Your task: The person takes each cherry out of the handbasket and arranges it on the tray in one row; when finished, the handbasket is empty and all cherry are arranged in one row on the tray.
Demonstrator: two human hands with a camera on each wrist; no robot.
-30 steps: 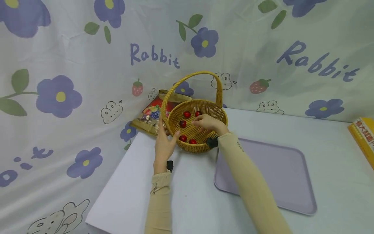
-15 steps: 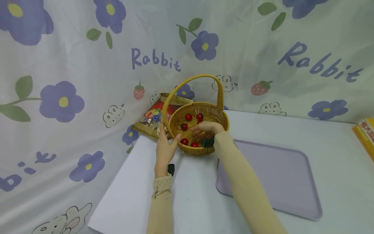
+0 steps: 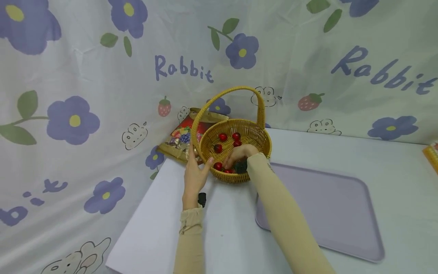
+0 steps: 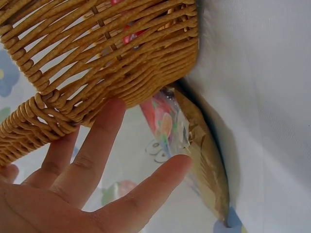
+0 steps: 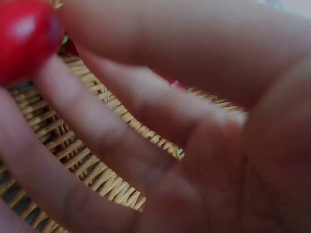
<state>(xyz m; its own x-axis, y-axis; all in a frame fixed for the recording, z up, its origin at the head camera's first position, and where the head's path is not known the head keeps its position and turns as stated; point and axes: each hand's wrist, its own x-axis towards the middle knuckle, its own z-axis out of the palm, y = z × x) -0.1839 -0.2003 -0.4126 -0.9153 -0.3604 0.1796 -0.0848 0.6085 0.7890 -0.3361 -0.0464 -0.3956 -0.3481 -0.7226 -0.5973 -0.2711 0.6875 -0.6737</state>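
A yellow wicker basket (image 3: 209, 141) with a tall arched handle holds several small red cherries (image 3: 223, 137). My left hand (image 3: 195, 177) rests its straight fingers against the basket's left side, by the foot of the handle, the thumb at the rim. In the left wrist view the fingers (image 4: 99, 145) lie along the weave. My right hand (image 3: 239, 154) reaches down inside the basket at the near side. In the right wrist view its thumb and fingertips pinch one red cherry (image 5: 24, 41), and woven strips show between the fingers.
Behind the basket to the left leans a printed snack bag (image 3: 181, 133). A pale purple tray (image 3: 328, 205) lies to the right, partly under my right forearm. A yellow packet (image 3: 432, 158) shows at the right edge. Patterned fabric hangs behind the white table (image 3: 154, 224).
My right hand has moved down and toward the near rim, its fingertips closing on a cherry there. My left hand stays against the basket. The head view has shifted slightly.
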